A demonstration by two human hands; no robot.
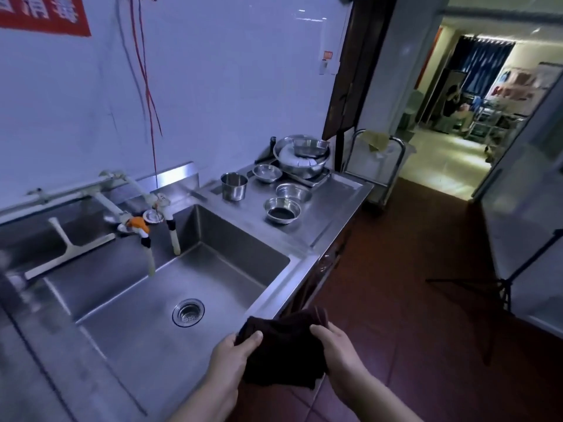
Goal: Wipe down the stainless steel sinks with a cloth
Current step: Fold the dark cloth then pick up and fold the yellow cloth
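A dark brown cloth [285,348] hangs bunched between both my hands, over the front right corner of the stainless steel sink [268,300]. My left hand [234,354] grips its left edge, thumb on top. My right hand [338,348] grips its right edge. The sink basin is deep, with a round drain strainer [188,312] in its floor. A second basin [36,239] lies to the left, partly cut off.
Two taps [146,236] with hose ends hang over the basin. A white squeegee [68,248] lies across the divider. Several steel bowls and a steel cup [234,186] stand on the drainboard [335,205]. A trolley [377,166], a tripod [502,284] and red floor tiles lie to the right.
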